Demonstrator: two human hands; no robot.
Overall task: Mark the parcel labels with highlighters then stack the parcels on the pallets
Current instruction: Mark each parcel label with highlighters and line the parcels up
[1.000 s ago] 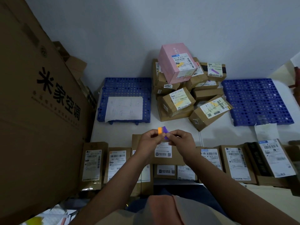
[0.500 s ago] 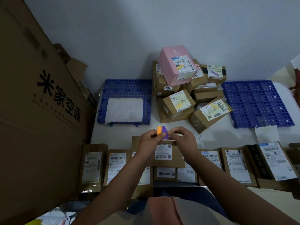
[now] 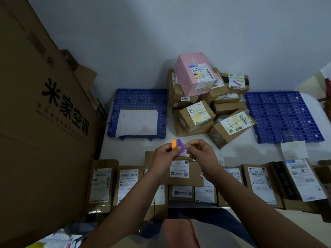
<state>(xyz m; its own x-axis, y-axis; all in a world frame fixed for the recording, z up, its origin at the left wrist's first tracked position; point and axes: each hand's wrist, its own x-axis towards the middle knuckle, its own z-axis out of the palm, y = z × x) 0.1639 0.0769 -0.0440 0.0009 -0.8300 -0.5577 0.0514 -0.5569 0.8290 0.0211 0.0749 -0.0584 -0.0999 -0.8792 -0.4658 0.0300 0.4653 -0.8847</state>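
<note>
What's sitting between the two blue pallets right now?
In the head view, a heap of parcels topped by a pink box lies between the left pallet and right pallet.

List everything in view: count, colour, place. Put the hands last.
highlighters: two, orange and purple, held between both hands at centre.
pallets: two, blue; left one bears a white sheet, right one bare on top.
pink box: one, pink, atop the middle pile.
piled parcels: several, exact count unclear, brown with marked labels, between the pallets.
row parcels: many, brown with white labels, along the near edge.
big carton: one, brown with black print, far left.
paper sheet: one, white, in front of the right pallet.
left hand: grips the highlighters.
right hand: pinches the purple highlighter's end.
</note>
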